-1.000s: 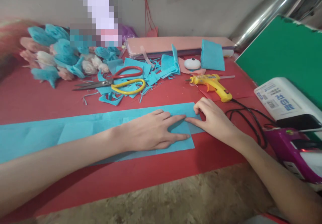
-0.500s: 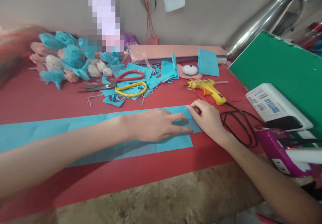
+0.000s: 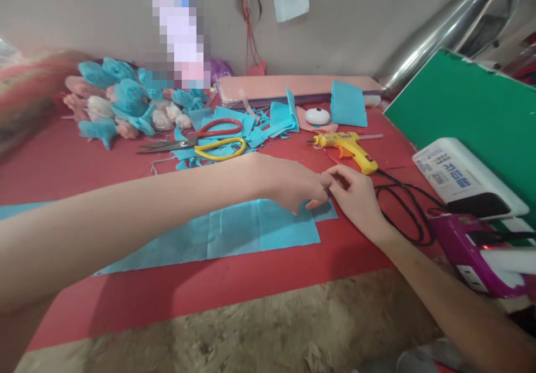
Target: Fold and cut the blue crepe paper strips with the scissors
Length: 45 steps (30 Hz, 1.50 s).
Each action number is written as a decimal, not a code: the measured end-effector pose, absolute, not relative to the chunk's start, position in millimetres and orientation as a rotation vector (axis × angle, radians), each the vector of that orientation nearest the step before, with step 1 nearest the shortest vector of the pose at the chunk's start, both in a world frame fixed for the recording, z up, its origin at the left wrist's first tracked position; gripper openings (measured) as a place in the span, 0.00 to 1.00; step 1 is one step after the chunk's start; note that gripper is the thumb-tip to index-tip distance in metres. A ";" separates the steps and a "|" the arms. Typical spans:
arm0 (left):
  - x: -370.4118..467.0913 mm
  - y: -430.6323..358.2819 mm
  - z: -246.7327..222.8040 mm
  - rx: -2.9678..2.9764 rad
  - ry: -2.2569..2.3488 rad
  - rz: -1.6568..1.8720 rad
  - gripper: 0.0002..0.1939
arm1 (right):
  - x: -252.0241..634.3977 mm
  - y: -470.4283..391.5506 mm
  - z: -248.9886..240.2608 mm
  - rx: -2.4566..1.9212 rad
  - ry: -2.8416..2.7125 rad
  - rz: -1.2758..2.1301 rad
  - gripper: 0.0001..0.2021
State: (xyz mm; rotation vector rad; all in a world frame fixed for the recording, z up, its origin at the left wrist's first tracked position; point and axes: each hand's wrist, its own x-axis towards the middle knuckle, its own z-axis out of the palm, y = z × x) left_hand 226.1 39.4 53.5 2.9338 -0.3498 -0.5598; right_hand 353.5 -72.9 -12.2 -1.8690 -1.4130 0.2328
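Observation:
A long blue paper strip [image 3: 234,228] lies flat on the red table cover [image 3: 176,292], with my left forearm across it. My left hand [image 3: 291,183] is over the strip's right end, its fingers curled down and the thumb and index tips meeting my right fingertips. My right hand [image 3: 354,194] is closed in a pinch at the strip's upper right corner. Paper seems to be between the fingertips, which largely hide it. Scissors [image 3: 201,143] with red and yellow handles lie beyond my left wrist. A yellow glue gun [image 3: 349,148] rests just behind my right hand.
Blue paper scraps [image 3: 255,130] lie around the scissors. Blue, pink and white paper flowers [image 3: 129,99] are piled at the back left. A folded blue piece [image 3: 348,104] is at the back. At right are a black cable [image 3: 402,216], a white device [image 3: 469,177] and a purple power strip [image 3: 473,256].
My left hand has moved right and up to meet my right hand, and its spread fingers have curled in. My right hand has shifted slightly right.

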 end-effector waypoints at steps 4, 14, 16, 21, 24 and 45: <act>230.5 37.9 54.5 2.864 -0.410 -0.620 0.15 | 354.5 -74.5 -10.7 -1.865 -1.373 0.235 0.09; 224.6 35.9 52.4 2.917 -0.442 -0.426 0.12 | 353.6 -75.3 -9.1 -1.797 -1.341 0.312 0.08; 216.0 39.6 51.4 2.940 -0.458 -0.236 0.09 | 351.0 -76.5 -6.2 -1.767 -1.354 0.376 0.08; 188.7 45.9 51.6 2.944 -0.442 0.162 0.08 | 335.8 -84.8 9.0 -1.694 -1.482 0.588 0.09; 172.5 45.8 55.8 2.930 -0.372 0.251 0.08 | 326.5 -92.7 14.8 -1.608 -1.607 0.714 0.11; 158.8 39.3 49.4 2.918 -0.134 0.499 0.11 | 276.9 -103.4 6.3 -1.847 -1.399 0.570 0.13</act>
